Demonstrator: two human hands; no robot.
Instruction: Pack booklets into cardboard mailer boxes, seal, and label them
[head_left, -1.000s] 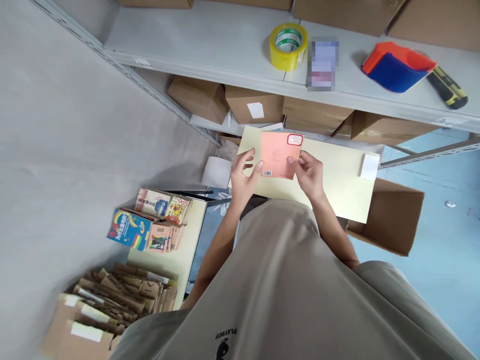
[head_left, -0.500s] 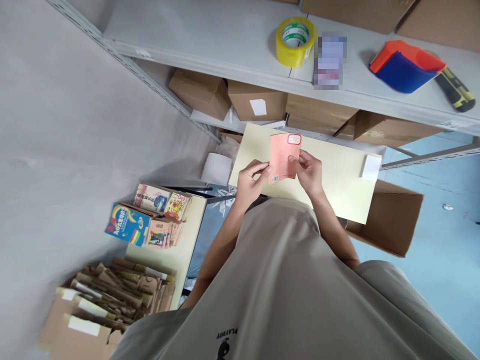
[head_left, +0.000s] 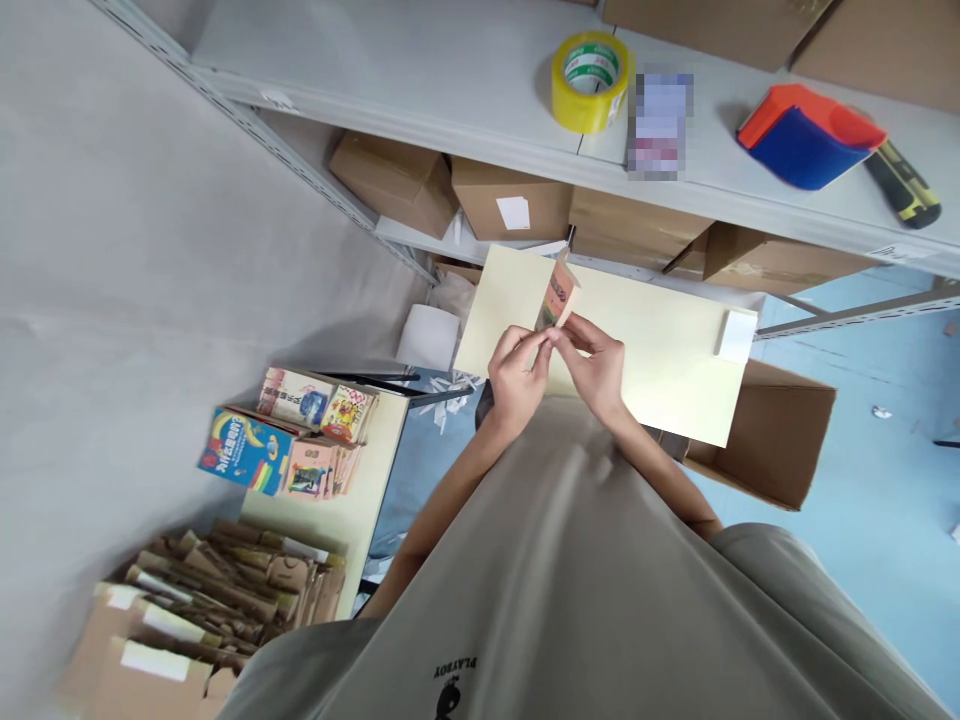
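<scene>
A small pink booklet is tilted nearly edge-on above the pale yellow tabletop, its picture cover partly visible. My left hand pinches its lower edge with thumb and fingers closed. On the other side, my right hand also grips the lower part, and the two thumbs almost meet there. My fingers cover the bottom of the booklet.
Yellow tape, a red-and-blue tool and a utility knife lie on the grey shelf. Books and folded cardboard stand at left. An open carton is right of the table; a white block sits near its edge.
The pink booklet has turned from showing its flat back, with a barcode, to nearly edge-on with its picture side partly showing. My hands have come closer together.
</scene>
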